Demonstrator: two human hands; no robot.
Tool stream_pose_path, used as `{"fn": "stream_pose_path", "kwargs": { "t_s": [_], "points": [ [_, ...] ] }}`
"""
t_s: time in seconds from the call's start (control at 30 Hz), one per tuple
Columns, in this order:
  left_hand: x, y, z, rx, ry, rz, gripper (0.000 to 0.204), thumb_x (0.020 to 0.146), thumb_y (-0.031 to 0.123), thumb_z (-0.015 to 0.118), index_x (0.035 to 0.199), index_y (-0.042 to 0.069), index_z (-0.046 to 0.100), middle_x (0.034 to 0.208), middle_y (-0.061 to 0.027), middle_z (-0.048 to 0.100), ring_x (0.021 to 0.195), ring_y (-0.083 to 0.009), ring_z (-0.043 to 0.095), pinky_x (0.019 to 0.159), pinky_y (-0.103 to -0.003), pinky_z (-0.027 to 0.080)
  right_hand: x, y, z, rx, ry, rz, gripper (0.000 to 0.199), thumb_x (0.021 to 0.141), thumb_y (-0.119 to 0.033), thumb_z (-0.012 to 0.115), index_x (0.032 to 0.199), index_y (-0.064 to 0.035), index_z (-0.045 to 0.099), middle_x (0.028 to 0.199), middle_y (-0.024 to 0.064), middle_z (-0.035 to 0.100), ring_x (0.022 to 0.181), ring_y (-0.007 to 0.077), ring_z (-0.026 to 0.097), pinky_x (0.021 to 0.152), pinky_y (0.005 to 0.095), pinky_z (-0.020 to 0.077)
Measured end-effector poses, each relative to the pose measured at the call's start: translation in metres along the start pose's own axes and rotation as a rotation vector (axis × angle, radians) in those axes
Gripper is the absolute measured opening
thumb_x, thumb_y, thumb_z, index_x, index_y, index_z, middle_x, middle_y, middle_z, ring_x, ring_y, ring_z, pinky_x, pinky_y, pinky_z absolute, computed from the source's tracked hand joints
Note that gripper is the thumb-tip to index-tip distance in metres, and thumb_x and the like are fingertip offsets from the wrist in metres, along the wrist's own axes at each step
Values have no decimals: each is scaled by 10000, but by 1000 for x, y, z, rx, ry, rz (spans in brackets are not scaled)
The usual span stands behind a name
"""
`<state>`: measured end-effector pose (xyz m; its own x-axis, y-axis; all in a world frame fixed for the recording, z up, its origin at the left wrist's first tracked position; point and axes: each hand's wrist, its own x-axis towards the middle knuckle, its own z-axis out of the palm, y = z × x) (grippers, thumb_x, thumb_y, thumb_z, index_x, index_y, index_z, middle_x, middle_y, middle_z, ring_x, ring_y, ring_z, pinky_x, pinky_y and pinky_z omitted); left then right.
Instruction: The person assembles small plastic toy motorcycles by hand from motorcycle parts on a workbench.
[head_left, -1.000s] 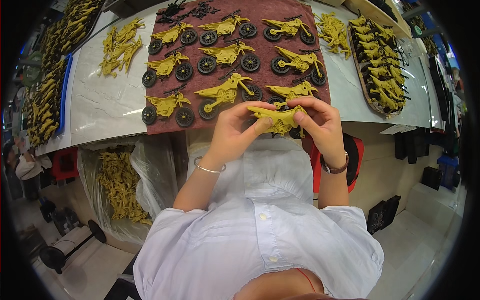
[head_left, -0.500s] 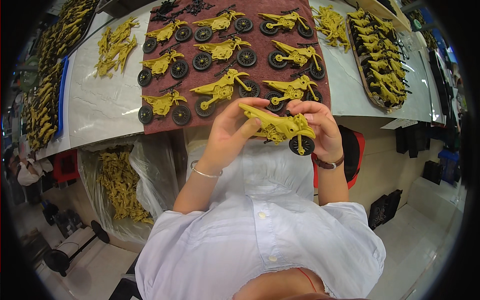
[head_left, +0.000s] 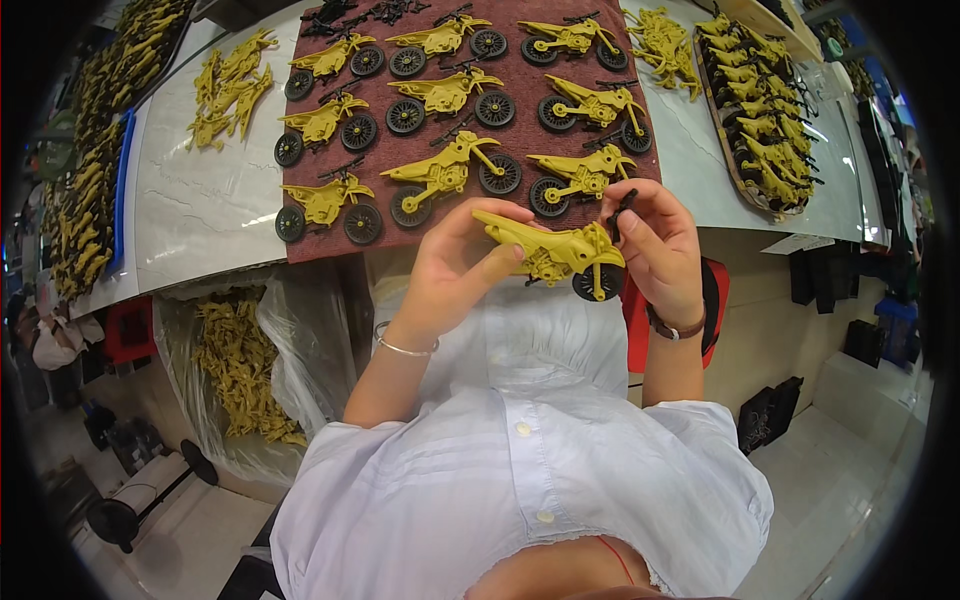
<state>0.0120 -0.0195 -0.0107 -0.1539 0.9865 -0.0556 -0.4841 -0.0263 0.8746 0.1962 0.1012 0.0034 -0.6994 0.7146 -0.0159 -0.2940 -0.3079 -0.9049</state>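
My left hand (head_left: 462, 258) grips a yellow toy motorcycle (head_left: 560, 252) by its rear, thumb on the near side. A black front wheel (head_left: 594, 282) sits in its fork, partly behind the fork leg. Close by the toy's front end, my right hand (head_left: 656, 240) pinches a small black handlebar (head_left: 622, 205) between thumb and fingers, just above the fork. On the dark red cloth (head_left: 530, 110) ahead lie rows of similar motorcycles, such as one (head_left: 440, 178) right beyond my left hand, with black wheels and handlebars beside or on them.
Loose yellow body parts (head_left: 230, 95) lie left of the cloth, with more (head_left: 664, 45) on its right. A tray (head_left: 765, 120) of assembled motorcycles stands farther right. Below the table edge, a plastic-lined container (head_left: 240, 365) holds many yellow parts. Small black parts (head_left: 395, 12) lie at the back.
My right hand has moved slightly up and right from the toy's front, and the black handlebar in its fingers now shows clearly. The left hand keeps holding the motorcycle, nearly still.
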Motion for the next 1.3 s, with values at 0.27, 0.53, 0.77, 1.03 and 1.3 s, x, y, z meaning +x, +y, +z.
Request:
{"fn": "stream_pose_path", "kwargs": {
  "t_s": [0.27,0.53,0.77,1.03,1.3],
  "points": [
    [1,-6,8,207,71,57,520,603,-32,769,1050,10,507,985,-55,575,925,-119,561,807,-259,472,-9,-14,12,-381,87,-76,246,789,42,627,1030,53,577,925,79,610,846,116,593,728,227,494],
    [-2,-8,11,294,97,80,470,621,-14,768,1019,11,519,978,-48,580,902,-109,568,796,-253,477,-8,-18,15,-467,59,-100,189,784,55,622,973,68,610,925,90,619,818,116,594,719,219,483],
    [-4,-8,10,382,25,70,449,650,10,765,1036,31,536,987,-23,576,924,-95,557,802,-245,458,1,-18,6,-602,-58,-101,151,778,36,627,928,43,641,877,75,617,725,94,571,643,204,458],
    [-2,-8,9,298,-26,12,449,659,-22,747,1044,30,520,977,-33,578,922,-100,561,796,-247,463,17,-26,-9,-614,-242,62,148,791,-4,629,934,28,650,847,69,624,738,89,580,635,199,463],
    [0,-14,6,325,-42,34,454,664,-22,745,1049,25,510,987,-37,581,928,-102,563,798,-250,465,17,-25,-11,-926,-319,20,161,799,-60,634,940,19,638,775,76,637,585,95,568,526,232,459]
  ]
}}
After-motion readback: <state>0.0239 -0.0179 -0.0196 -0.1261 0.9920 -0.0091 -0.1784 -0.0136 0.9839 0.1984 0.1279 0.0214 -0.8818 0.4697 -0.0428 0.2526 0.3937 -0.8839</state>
